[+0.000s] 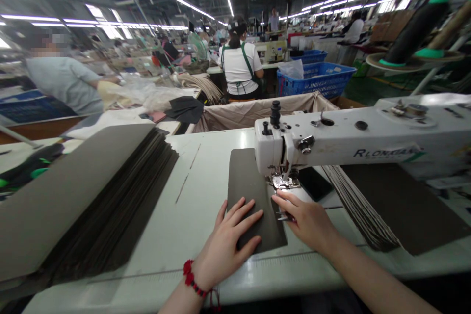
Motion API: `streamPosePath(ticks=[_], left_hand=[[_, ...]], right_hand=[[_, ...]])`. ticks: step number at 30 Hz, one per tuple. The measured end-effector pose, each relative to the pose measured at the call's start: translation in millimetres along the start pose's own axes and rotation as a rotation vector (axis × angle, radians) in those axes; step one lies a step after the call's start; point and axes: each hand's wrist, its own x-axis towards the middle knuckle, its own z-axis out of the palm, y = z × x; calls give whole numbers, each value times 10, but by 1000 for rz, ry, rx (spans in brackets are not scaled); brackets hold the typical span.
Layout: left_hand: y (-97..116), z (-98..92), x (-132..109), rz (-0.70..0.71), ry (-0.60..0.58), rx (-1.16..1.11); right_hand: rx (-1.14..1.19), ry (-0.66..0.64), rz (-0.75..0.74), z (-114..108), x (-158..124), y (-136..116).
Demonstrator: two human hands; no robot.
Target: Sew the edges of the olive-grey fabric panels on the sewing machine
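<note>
A dark grey-brown panel (247, 176) lies flat on the pale table, its right edge at the needle area of a white sewing machine (349, 137). My left hand (230, 240) rests on the panel with its fingers spread. Just below the presser foot, my right hand (307, 218) is at the panel's right edge, its fingers closed around small metal snips (285, 216), whose tips stick out to the left. The index fingertip is close to the metal plate (286, 183).
A tall stack of grey panels (110, 196) fills the left side. More panels (401, 201) lie at the right, behind the machine's arm. A dark phone (315, 183) is beside the needle plate. Beyond the table are a cloth-lined bin (239, 114), blue baskets (318, 81) and several people.
</note>
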Motion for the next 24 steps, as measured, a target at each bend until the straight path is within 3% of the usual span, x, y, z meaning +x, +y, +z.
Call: streamPosePath(ticks=[12, 18, 24], left_hand=[[37, -32, -14, 41, -32, 11], [30, -98, 95, 86, -72, 9], [-81, -51, 265, 46, -63, -3]], right_hand=[[18, 15, -8, -15, 1, -8], [15, 20, -8, 19, -4, 2], [7, 33, -18, 9, 1, 11]])
